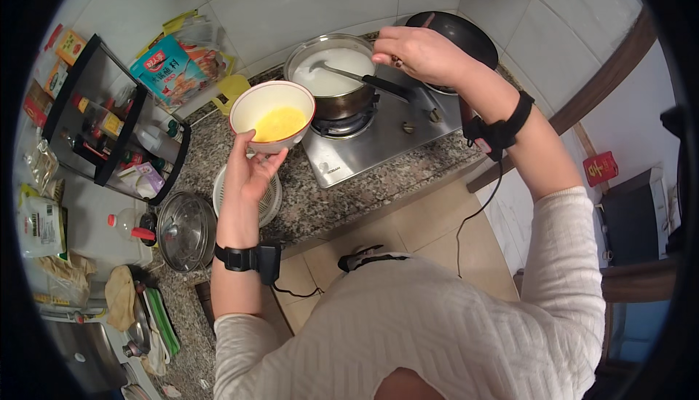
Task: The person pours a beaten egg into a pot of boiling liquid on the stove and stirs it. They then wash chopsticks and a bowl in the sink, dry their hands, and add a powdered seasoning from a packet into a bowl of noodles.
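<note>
Gas stove (378,138) sits at 12 o'clock on the granite surface (349,196), steel pot (331,72) of white liquid on its front burner, dark wok (455,32) just beside at 1 o'clock.

Left hand (251,170): grip cupped under a white bowl (271,116) of beaten yellow egg, thumb on the rim, bowl held off the surface at 11 o'clock, rim close to the pot but apart.

Right hand (422,54): grip closed around the black handle of a ladle (357,76), its scoop resting in the liquid.

Risks:
- Bowl rests on one palm only; a tilt drops egg on the surface or the burner rather than in the pot.
- Pot is full near the rim; hard stirring slops it onto the burner.
- Right wrist cable (477,210) hangs by the stove edge and could snag.
- Glass lid (186,232) and white strainer (247,196) sit under the left forearm at 9 o'clock; lowering the elbow knocks them.
</note>
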### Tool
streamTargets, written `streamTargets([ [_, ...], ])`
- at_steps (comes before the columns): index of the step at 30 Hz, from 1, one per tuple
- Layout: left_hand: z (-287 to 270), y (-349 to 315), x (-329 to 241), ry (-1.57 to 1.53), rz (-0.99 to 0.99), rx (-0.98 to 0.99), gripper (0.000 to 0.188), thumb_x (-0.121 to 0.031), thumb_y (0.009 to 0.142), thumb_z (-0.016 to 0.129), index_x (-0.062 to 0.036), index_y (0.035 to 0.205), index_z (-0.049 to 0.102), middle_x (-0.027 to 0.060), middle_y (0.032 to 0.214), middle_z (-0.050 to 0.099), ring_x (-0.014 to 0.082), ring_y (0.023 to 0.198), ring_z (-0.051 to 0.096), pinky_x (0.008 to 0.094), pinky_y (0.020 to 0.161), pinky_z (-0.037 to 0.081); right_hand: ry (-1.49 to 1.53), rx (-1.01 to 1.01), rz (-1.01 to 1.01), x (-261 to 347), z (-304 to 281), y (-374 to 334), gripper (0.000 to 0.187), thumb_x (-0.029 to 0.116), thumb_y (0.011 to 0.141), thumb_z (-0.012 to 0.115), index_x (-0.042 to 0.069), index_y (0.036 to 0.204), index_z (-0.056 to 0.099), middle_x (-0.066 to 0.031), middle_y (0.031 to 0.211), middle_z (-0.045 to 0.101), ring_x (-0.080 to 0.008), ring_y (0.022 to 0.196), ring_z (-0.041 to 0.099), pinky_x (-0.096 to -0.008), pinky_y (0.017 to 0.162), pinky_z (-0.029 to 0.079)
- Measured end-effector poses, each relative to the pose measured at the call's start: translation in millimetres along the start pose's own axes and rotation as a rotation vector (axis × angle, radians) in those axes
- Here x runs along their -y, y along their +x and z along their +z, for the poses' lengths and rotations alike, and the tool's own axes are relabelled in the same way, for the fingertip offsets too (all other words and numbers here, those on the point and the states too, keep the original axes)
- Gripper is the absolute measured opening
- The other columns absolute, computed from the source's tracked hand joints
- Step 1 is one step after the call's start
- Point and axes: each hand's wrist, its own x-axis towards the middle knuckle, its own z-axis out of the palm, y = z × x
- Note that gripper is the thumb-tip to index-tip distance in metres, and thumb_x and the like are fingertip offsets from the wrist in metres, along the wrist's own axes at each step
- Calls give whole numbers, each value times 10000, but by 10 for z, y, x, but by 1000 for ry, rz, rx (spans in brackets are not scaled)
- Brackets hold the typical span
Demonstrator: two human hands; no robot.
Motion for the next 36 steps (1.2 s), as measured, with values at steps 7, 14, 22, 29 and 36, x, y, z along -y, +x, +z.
streamTargets([
  [7,292,254,-389,167,68,-35,682,-214,822,757,-26,1357,377,229,1274,385,406,1150,534,493,869,614,-267,338,198,40,522,39,655,601,747,733,93,1154,655,-118,1067,691,-310,988,685,-424,815,557],
  [14,616,574,-593,482,128,7,562,-233,870,675,-30,1339,442,163,1263,521,376,1095,590,442,827,622,-166,369,504,-17,674,-19,268,203,840,589,55,1030,706,-178,999,722,-336,980,694,-442,847,552],
  [22,976,1054,-463,596,140,38,607,-228,832,720,-33,1301,388,169,1317,453,355,1128,567,459,773,629,-186,305,489,-298,52,-390,284,197,819,606,93,1060,717,-144,987,726,-326,974,692,-438,855,549],
  [29,1316,1439,-342,596,208,-102,634,-225,827,724,-11,1321,390,167,1286,475,343,1131,554,461,757,629,-177,388,441,-475,-210,-619,303,188,787,612,108,1055,729,-152,967,724,-323,979,687,-433,859,545],
  [36,1362,1477,-343,478,236,-212,555,-215,839,697,19,1300,494,192,1299,506,351,1137,561,469,750,629,15,412,315,-610,-112,-558,459,170,768,593,178,1213,704,-145,1047,723,-322,1014,680,-429,895,537],
])
